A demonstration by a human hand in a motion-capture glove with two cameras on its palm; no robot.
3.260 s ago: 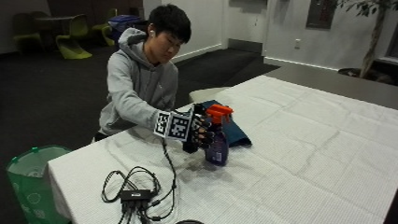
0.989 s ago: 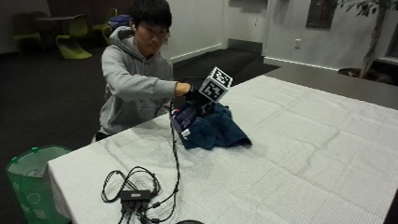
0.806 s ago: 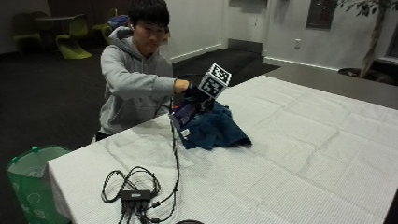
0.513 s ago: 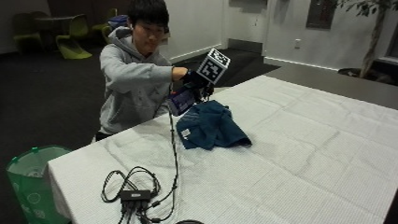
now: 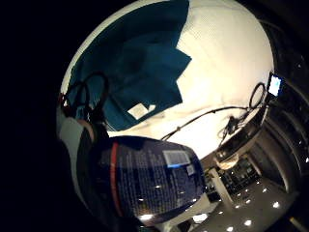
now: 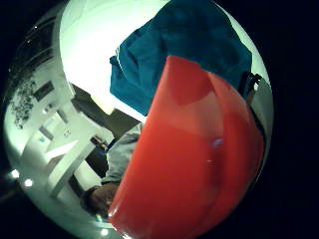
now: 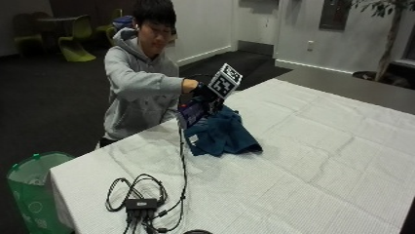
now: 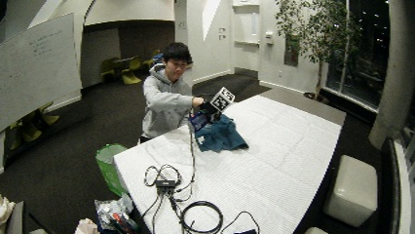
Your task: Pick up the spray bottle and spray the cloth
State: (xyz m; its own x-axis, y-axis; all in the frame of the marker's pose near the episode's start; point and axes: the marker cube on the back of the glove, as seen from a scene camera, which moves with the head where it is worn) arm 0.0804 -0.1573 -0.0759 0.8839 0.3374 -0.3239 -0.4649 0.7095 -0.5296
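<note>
Gloved and raised above the table's near edge, the right hand (image 7: 206,92) grips the spray bottle (image 7: 192,112), fingers curled round its neck; the bottle hangs tilted, its dark blue body toward the person and its head hidden behind the glove in the outside view. Going left to right there: a green bin (image 7: 31,192) stands on the floor beside the table's corner; a black hub with looped cables (image 7: 139,202) lies on the white table (image 7: 311,165); the bottle and hand are in the air just above the blue cloth (image 7: 223,136); the cloth lies bunched in a heap on the table, a small white tag showing on its near side; the wide stretch of tabletop past it reaches to the far right.

From the little-finger side of the palm, the bottle's labelled body (image 5: 149,179) fills the near field (a barcode shows on it), with the cloth (image 5: 140,72) spread below on the table; from the thumb side, the red spray head (image 6: 194,164) sits close against the palm, the cloth (image 6: 184,55) beyond it.
</note>
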